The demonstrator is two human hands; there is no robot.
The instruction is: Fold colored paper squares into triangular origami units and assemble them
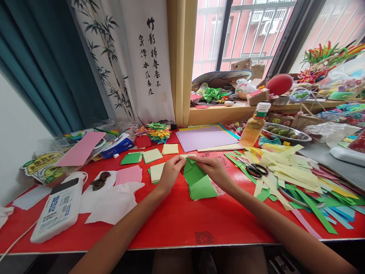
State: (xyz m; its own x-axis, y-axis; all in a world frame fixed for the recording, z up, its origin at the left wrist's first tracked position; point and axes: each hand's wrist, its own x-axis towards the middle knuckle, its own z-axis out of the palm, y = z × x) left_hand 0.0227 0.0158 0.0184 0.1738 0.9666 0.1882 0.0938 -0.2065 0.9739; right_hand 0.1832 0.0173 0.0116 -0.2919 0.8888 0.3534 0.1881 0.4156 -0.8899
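Beyond green paper [202, 187], dish [304, 136]: fruit [281, 132], perhaps.

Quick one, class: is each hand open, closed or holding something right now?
Left hand: closed, fingertips pinching the green paper near its far end.
Right hand: closed, fingertips on the same green paper, beside the left's.

Behind the red table [168, 226], a teal curtain [54, 64] hangs left of a barred window [242, 38].

"What's written on the white bamboo-print curtain [129, 49]?"
"Black brush characters [154, 54]: 竹影掃 begins the right column; 潭水 stands in the left."
"And the white device's [59, 209] blue lettering [54, 204]?"
"Too blurred."
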